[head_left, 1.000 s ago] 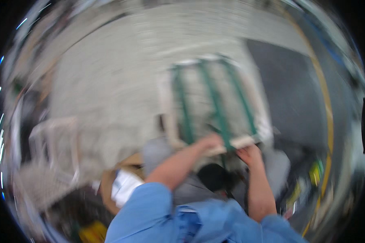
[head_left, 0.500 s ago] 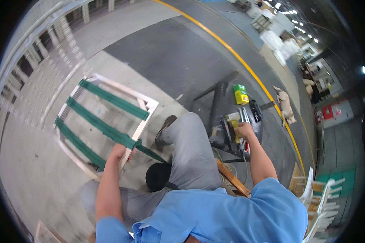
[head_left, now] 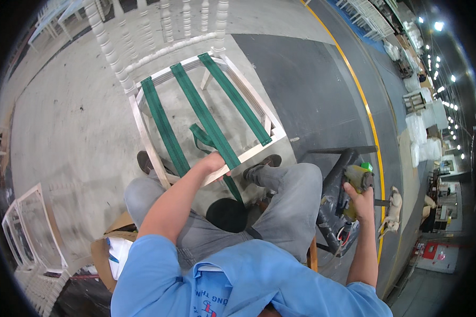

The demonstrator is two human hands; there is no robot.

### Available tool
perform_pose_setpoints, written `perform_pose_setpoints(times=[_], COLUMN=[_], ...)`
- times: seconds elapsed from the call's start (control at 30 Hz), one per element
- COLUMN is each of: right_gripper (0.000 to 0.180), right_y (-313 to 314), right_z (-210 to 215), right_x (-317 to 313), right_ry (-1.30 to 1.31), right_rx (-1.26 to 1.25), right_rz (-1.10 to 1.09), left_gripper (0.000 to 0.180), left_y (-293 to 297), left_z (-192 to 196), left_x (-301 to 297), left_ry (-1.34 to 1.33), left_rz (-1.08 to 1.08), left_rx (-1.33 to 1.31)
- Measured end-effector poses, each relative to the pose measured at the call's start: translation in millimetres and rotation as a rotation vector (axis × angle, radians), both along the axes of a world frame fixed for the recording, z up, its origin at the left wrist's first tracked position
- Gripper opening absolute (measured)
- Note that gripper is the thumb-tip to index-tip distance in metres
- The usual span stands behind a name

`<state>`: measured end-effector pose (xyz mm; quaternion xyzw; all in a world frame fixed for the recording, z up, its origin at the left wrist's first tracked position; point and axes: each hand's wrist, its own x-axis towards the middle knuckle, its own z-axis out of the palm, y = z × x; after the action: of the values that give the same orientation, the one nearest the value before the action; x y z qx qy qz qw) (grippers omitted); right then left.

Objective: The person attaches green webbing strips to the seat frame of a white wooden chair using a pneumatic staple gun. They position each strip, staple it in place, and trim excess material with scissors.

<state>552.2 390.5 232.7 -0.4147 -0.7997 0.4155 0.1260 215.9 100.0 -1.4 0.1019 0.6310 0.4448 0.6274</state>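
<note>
In front of me stands a white chair with a bare seat frame, crossed by three green webbing straps. My left hand is closed at the near rail, gripping the middle strap where it passes over the wood. A loose end of webbing hangs below that rail, and another strip loops under the seat. My right hand is wrapped around a yellow-green staple gun, raised over a black stand at my right.
Red-handled scissors lie on the stand, with a green box partly hidden behind the staple gun. A dark round object sits between my legs. A cardboard box and another white chair frame are at left. A dog lies by the yellow line.
My right hand has lifted the staple gun off the stand. My view has turned, so the chair appears further right. My left hand stays at the near rail.
</note>
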Motion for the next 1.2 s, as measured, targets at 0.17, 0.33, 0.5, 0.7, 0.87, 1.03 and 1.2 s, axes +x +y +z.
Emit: perform_pose_setpoints(times=[0.17,0.33,0.5,0.7,0.87,1.03,1.2], right_gripper=[0.042,0.037,0.029,0.031,0.031,0.035,0.033], right_y=[-87.6,-136.9,-142.4,-146.8,-148.7,-154.4,-161.1], right_z=[-3.4,-55.0,-77.0,-86.8,-88.1,-86.5,-85.5], right_x=[-117.5,-195.6,-212.3,-216.4,-215.9,-214.1,-215.9], right_ry=[-0.135,-0.379,-0.403,-0.453,-0.477,-0.432,-0.508], right_rx=[-0.41,-0.539,-0.532,-0.492,-0.437,-0.496,-0.445], right_rz=[0.323,0.439,0.445,0.447,0.433,0.436,0.454], left_gripper=[0.032,0.035,0.031,0.035,0.034,0.035,0.031], left_y=[-4.5,-4.6,-3.0,-0.3,1.5,1.8,0.5], left_z=[5.1,2.0,-7.5,-17.7,-21.4,-21.1,-17.1], left_x=[-0.9,-2.8,-2.2,-2.5,-0.9,-1.6,-1.4], left_ry=[0.038,0.051,0.072,0.064,0.048,0.057,0.074], left_rz=[0.001,-0.002,-0.01,-0.011,-0.006,-0.004,-0.024], left_rx=[0.014,0.035,0.089,0.113,0.083,0.079,0.075])
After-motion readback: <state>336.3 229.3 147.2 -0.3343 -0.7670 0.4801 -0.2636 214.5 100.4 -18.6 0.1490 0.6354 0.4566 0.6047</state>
